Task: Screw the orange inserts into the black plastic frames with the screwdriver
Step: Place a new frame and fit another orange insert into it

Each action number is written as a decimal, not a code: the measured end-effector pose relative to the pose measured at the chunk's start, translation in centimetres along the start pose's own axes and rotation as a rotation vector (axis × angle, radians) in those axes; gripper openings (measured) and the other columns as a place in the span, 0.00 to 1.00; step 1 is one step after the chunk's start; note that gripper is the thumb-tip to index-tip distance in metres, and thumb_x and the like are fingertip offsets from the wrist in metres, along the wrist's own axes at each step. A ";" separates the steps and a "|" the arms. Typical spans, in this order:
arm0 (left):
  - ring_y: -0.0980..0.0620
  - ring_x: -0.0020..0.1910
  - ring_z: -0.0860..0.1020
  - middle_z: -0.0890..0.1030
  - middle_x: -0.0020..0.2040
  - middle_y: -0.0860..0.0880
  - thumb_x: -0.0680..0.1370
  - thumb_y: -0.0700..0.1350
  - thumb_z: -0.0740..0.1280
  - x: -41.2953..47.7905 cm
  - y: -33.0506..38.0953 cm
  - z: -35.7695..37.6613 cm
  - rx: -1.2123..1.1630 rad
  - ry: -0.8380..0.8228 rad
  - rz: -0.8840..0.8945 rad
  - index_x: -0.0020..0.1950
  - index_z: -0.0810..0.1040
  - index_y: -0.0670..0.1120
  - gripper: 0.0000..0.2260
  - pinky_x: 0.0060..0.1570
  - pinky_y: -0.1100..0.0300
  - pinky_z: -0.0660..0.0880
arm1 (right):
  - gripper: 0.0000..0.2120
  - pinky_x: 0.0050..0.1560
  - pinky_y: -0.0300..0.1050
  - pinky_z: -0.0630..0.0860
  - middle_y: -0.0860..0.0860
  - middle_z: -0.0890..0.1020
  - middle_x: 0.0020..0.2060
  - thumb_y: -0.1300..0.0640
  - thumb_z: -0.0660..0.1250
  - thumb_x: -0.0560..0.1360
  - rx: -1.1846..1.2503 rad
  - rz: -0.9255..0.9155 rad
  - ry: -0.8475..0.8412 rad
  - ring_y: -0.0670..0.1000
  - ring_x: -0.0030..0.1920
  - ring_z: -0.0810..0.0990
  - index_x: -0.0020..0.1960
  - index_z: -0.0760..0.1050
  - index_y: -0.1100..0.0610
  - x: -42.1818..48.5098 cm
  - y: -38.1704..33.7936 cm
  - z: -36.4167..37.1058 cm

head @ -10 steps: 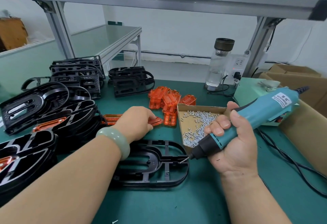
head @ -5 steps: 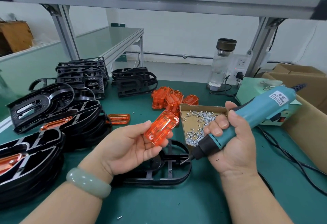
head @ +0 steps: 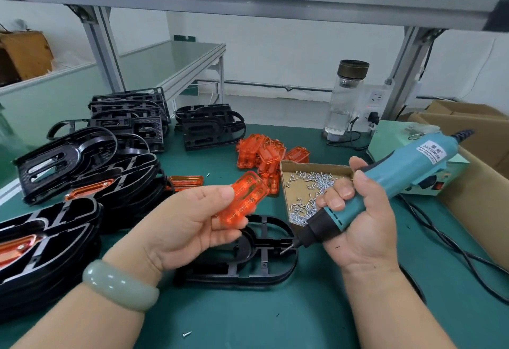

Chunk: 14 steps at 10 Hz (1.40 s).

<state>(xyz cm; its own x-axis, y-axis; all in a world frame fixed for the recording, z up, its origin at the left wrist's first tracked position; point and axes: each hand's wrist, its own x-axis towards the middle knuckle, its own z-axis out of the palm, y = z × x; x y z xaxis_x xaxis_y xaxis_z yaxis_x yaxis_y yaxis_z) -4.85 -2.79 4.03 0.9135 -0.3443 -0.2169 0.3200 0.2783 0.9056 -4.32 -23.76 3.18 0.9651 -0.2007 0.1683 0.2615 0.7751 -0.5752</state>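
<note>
Raised since a second ago, the orange insert (head: 242,200) is pinched in my left grip (head: 187,227) over the bare frame (head: 259,244); my right grip (head: 360,233) wraps the screwdriver (head: 391,180). Finished frames (head: 41,244) are stacked left; this one awaits seating and screws.

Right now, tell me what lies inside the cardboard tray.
The cardboard tray holds loose silver screws. Its near right part is covered by the right hand and the screwdriver, so whatever lies there is hidden.
</note>
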 end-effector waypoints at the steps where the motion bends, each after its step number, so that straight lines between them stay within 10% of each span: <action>1: 0.55 0.31 0.80 0.83 0.38 0.44 0.78 0.42 0.63 -0.2 0.6 -0.2 0.241 0.198 0.118 0.49 0.80 0.45 0.06 0.30 0.64 0.78 | 0.08 0.30 0.34 0.72 0.45 0.69 0.25 0.57 0.61 0.70 0.000 0.000 -0.002 0.43 0.22 0.68 0.49 0.73 0.52 0.0 0.0 -0.1; 4: 0.68 0.33 0.76 0.80 0.32 0.65 0.74 0.47 0.71 -0.5 0.6 -1.9 1.294 0.318 0.204 0.33 0.80 0.58 0.10 0.33 0.74 0.66 | 0.07 0.30 0.35 0.72 0.45 0.69 0.25 0.57 0.61 0.70 0.003 -0.001 -0.005 0.43 0.23 0.68 0.48 0.74 0.52 -0.1 0.1 -0.1; 10: 0.59 0.44 0.71 0.73 0.40 0.59 0.71 0.52 0.73 -0.4 -2.3 -2.4 1.451 0.483 0.341 0.35 0.78 0.59 0.07 0.45 0.62 0.67 | 0.08 0.31 0.34 0.72 0.45 0.69 0.25 0.56 0.61 0.70 -0.021 0.005 0.003 0.43 0.22 0.68 0.49 0.73 0.52 -0.2 0.1 0.1; 14: 0.61 0.43 0.72 0.71 0.45 0.57 0.73 0.49 0.71 -0.9 -1.7 -2.8 1.506 0.284 0.206 0.46 0.83 0.58 0.04 0.42 0.69 0.67 | 0.08 0.31 0.34 0.71 0.45 0.69 0.25 0.56 0.62 0.70 -0.013 -0.003 0.005 0.43 0.23 0.68 0.48 0.73 0.51 -0.2 0.0 0.1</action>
<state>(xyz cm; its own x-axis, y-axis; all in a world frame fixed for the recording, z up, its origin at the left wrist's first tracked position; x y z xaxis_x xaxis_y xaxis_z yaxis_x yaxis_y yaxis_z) -5.51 -0.48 1.64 0.9804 -0.1898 0.0518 -0.1943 -0.8926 0.4068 -4.51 -23.66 3.22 0.9645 -0.2059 0.1655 0.2641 0.7666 -0.5852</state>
